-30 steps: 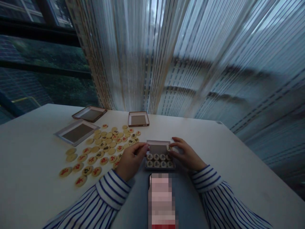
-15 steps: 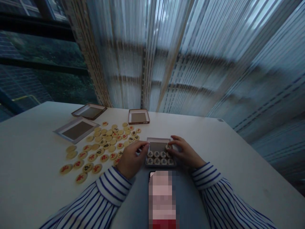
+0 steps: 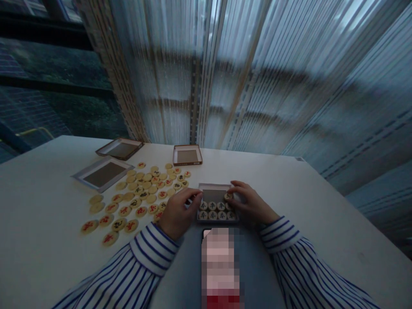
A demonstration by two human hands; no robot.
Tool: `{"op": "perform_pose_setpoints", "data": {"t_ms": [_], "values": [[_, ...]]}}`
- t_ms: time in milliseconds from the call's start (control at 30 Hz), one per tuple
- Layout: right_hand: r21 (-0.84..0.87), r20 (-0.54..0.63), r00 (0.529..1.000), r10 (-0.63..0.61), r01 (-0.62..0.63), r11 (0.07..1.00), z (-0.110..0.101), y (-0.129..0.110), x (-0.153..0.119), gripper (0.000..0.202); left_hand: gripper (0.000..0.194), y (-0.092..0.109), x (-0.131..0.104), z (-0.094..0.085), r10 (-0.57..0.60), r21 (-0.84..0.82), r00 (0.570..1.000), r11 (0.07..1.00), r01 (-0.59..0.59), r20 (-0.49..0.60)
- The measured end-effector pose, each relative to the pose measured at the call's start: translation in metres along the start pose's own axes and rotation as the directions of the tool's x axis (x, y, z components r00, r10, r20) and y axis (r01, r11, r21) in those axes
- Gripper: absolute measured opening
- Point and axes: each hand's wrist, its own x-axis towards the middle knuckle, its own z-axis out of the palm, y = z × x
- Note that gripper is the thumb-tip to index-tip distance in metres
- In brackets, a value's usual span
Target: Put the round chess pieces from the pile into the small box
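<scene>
A shallow box [image 3: 217,221] lies in front of me, with two rows of Chinese chess pieces [image 3: 212,206] with black characters in its near half. The far half shows its bare grey-brown bottom. My right hand [image 3: 252,205] reaches over the box's right side, its thumb and fingers closed on a chess piece [image 3: 227,196] at the right wall, above the rows. At the left wall, the thumb and forefinger of my left hand [image 3: 180,213] are pinched together on the box's edge. Part of the right-hand column is hidden by my right fingers.
Many loose chess pieces [image 3: 140,211], red-marked, black-marked or face down, spread across the white table [image 3: 289,189] left of my hands. Behind them stand a grey tray [image 3: 96,185], a brown-edged box lid [image 3: 137,151] and a smaller one [image 3: 187,163]. A blurred-out phone-like object [image 3: 220,266] lies nearest me.
Both hands stay almost in place, the right one still with the chess piece at the box's right wall. The view has shifted slightly.
</scene>
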Motion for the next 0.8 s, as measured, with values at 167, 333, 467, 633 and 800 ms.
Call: {"op": "perform_pose_setpoints", "data": {"t_ms": [167, 333, 467, 633, 800], "values": [[-0.033, -0.009, 0.999, -0.031, 0.031, 0.999, -0.0006, 0.0004, -0.0001, 0.023, 0.022, -0.0009, -0.0003, 0.0003, 0.006, -0.001, 1.0, 1.0, -0.006, -0.002], [-0.067, -0.015, 0.999, -0.045, 0.044, 0.997, -0.0003, 0.0007, -0.0007, 0.023, 0.022, 0.0001, 0.0003, 0.0003, 0.001, 0.009, 1.0, 1.0, -0.001, 0.007], [-0.065, -0.023, 0.999, -0.049, 0.047, 0.997, -0.0003, -0.0008, -0.0011, 0.024, 0.022, 0.0007, 0.0001, 0.0002, -0.001, 0.005, 1.0, 1.0, 0.001, 0.004], [-0.041, -0.057, 0.997, -0.043, 0.041, 0.998, 0.0025, -0.0023, -0.0007, 0.026, 0.02, -0.0002, -0.0004, 0.0008, 0.008, 0.01, 1.0, 1.0, -0.008, -0.003], [-0.065, -0.025, 0.999, -0.039, 0.038, 0.997, 0.0037, -0.004, 0.0002, 0.023, 0.021, 0.0, -0.0006, 0.0005, 0.015, 0.016, 1.0, 1.0, -0.016, 0.006]]}}
